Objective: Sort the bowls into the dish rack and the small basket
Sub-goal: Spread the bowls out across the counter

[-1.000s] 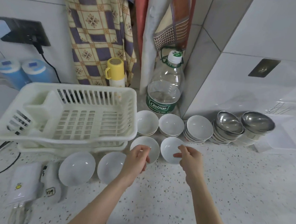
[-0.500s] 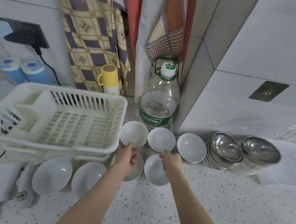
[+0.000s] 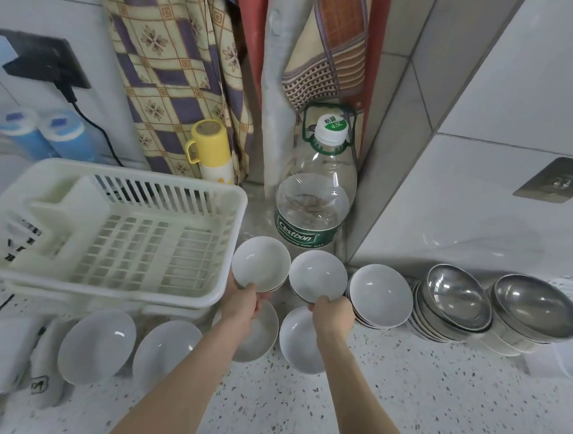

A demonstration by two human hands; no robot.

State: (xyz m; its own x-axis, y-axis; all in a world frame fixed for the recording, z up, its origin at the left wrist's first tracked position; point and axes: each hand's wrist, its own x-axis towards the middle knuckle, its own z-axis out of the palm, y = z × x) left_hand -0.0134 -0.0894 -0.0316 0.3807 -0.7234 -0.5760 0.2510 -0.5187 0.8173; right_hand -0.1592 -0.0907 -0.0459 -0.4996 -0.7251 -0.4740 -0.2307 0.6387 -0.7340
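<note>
Item: bowl sorting, pick-up step.

Left hand (image 3: 244, 303): set at the near rim of a white bowl (image 3: 261, 262) in the centre of the frame, just right of the dish rack. The fingers are curled round that rim, thumb on top, so the bowl is gripped.

Right hand (image 3: 333, 314): set at the near rim of a second white bowl (image 3: 318, 275), touching the first on its right. The rim is pinched likewise.

Dish rack (image 3: 118, 238): cream plastic, left of centre on the bench (image 3: 401, 405); no bowl is seen in it.

Small basket: possibly the white object cut off at the right edge of the frame; this cannot be told for certain.

Other bowls: four white ones lie low in the frame, two of them beneath the forearms; a stack of white bowls (image 3: 380, 296) and two stacks of steel bowls (image 3: 453, 300) stand to the right.

Step judged: the grasp is made, the lift not yet done; nothing appears sorted.

Next move calls for: both bowls to be raised clear of their neighbours and carried left over the rack wall without the rims being knocked together.
</note>
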